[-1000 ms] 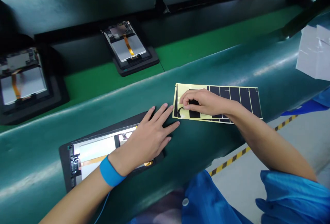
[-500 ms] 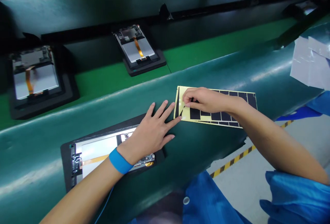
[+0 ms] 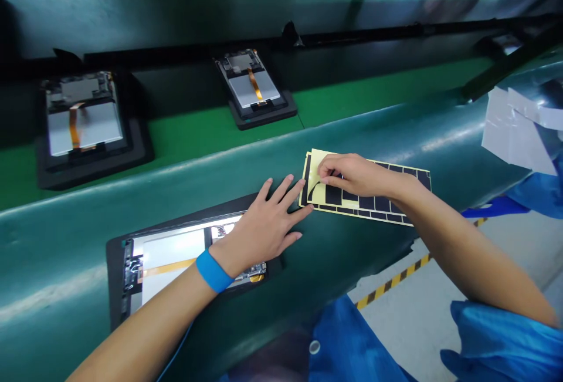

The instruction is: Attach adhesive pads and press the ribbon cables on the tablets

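Observation:
My left hand (image 3: 268,226), with a blue band on its wrist, is spread with its fingertips at the left end of a yellow-edged sheet of black stickers (image 3: 387,210). Over the open tablet (image 3: 171,253) on its dark pad lie my left wrist and forearm. My right hand (image 3: 347,173) is closed in a pinch on a pale yellow backing piece (image 3: 315,176) at the sheet's left part. That piece is lifted and bent near a black strip. What lies under my right palm is hidden.
Beyond the green table edge, two opened tablets (image 3: 85,118) (image 3: 255,85) rest on dark pads on a green belt (image 3: 334,97). White sheets (image 3: 512,129) hang at the right. Yellow-black floor tape (image 3: 396,279) shows below the table edge.
The yellow backing piece under my right fingers is bent up more than before. The tablets on the belt appear farther right in the view, which has shifted slightly. My left hand stays spread.

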Demonstrator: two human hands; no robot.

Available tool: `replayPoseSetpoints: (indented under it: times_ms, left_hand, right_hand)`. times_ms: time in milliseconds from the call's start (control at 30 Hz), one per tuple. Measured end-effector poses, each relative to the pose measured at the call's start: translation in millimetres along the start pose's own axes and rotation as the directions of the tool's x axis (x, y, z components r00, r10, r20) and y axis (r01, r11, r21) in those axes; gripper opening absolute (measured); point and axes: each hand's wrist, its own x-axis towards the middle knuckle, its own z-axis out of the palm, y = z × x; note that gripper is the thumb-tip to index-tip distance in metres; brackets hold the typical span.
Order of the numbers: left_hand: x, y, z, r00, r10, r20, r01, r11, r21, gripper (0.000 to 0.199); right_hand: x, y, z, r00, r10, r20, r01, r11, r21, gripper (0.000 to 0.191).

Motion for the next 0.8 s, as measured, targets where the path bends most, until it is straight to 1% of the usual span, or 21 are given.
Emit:
replayPoseSetpoints:
  times_ms: [100, 167, 300, 367, 600, 800]
  left_hand:
    - [1.7, 1.5, 1.0, 1.0, 0.006, -0.004, -0.006, 1.0, -0.001, 0.062]
    - [3.5, 1.8, 2.8, 1.0, -0.007, 0.019, 0.007, 1.0, 0.005, 0.065]
    - [6.2, -0.5, 7.4, 0.996, 0.0, 0.085, 0.0, 1.0, 0.002, 0.064]
    - [6.8, -2.0, 9.0, 0.995, 0.005, 0.096, -0.005, 1.0, -0.003, 0.063]
    - [8.5, -2.3, 9.2, 0.997, 0.011, 0.074, -0.01, 1.0, -0.009, 0.062]
    - [8.7, -2.5, 9.4, 0.998, 0.012, 0.057, -0.011, 1.0, -0.026, 0.062]
  right_hand:
    - [-0.2, -2.0, 0.8, 1.0, -0.006, 0.004, 0.006, 1.0, 0.004, 0.021]
    - [-0.4, -4.3, 0.4, 1.0, -0.011, 0.008, 0.011, 1.0, 0.006, 0.021]
    - [-1.4, -8.5, -0.2, 1.0, -0.01, 0.018, 0.01, 1.0, -0.015, 0.02]
    - [-2.2, -10.1, -0.3, 1.0, 0.003, 0.029, -0.002, 0.999, -0.041, 0.019]
    - [-5.9, -22.2, -3.7, 0.999, 0.033, 0.029, -0.029, 0.989, -0.144, 0.018]
    - [-8.8, -40.4, -14.9, 0.997, 0.081, 0.007, -0.076, 0.966, -0.245, 0.015]
